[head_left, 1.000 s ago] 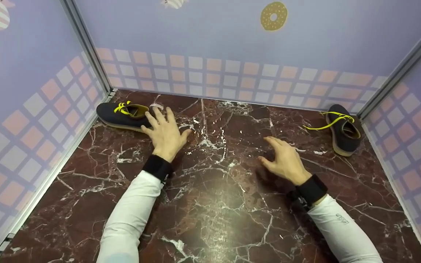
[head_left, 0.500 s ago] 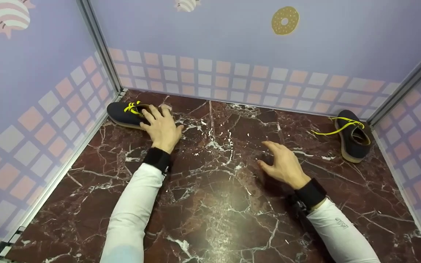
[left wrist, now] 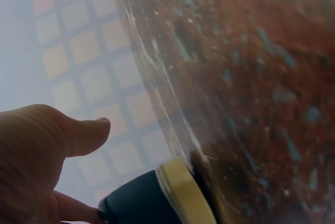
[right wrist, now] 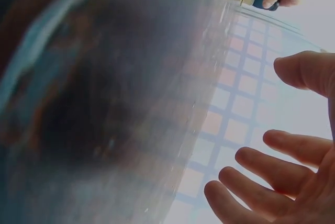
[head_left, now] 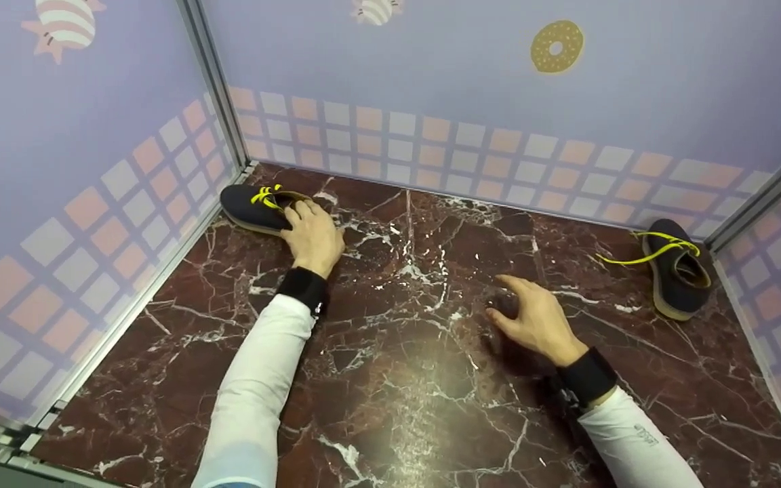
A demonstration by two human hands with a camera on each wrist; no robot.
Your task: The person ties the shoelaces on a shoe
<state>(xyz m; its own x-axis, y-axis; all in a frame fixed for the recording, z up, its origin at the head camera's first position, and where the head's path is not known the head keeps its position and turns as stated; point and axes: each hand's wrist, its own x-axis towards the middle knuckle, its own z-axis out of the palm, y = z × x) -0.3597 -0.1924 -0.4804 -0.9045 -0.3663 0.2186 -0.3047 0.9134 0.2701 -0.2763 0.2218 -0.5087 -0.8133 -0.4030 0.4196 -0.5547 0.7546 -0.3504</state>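
Note:
A dark navy shoe (head_left: 252, 207) with yellow laces and a tan sole lies by the back left corner, toe pointing left. My left hand (head_left: 316, 238) reaches over its heel end, fingers bent at the opening. In the left wrist view the thumb (left wrist: 86, 136) stands apart from the shoe heel (left wrist: 144, 203), and a finger touches its rim; the other fingers are hidden. My right hand (head_left: 537, 320) hovers above the floor near the middle, holding nothing. Its fingers are spread and slightly bent in the right wrist view. The matching shoe (head_left: 678, 278) sits at the back right, one lace trailing left.
The dark red marble-patterned surface (head_left: 390, 379) has white veins and small pale flecks. Purple panels with pink and white squares stand at the left, back (head_left: 458, 74) and right. Metal posts (head_left: 211, 81) mark the corners.
My left hand has moved left and forward onto the shoe's heel end, its spread fingers bending. The view has shifted left. My right hand stays nearly still.

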